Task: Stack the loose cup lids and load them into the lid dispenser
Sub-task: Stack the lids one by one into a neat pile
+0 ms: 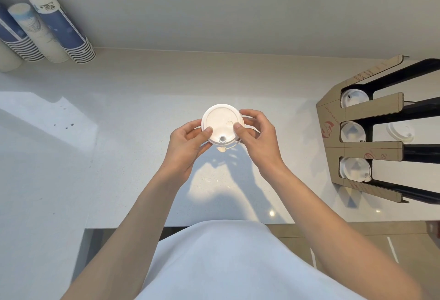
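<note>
Both hands hold a white cup lid (221, 122) above the pale worktop (133, 114), roughly at its middle. The left hand (188, 142) pinches the lid's left rim, thumb on top; the right hand (258, 134) does the same on the right rim, its fingers (247, 115) curled round the far edge. Whether one lid or a nested few sit in that grip cannot be told, though a second rim and a small tab seem to peek out beneath.

The lid looks like thin moulded plastic: light, a little springy, likely to buckle if squeezed across the middle, so the rim is the sensible place to hold it (as both hands do).

At the right stands the cardboard lid dispenser (333, 119) with three slots. Each shows a white lid at its mouth: far slot (354, 97), middle (352, 132), near (354, 167). How full each column is stays hidden. One loose lid (401, 132) lies beyond the dispenser. Stacked paper cups (59, 26) lean at the far left.
</note>
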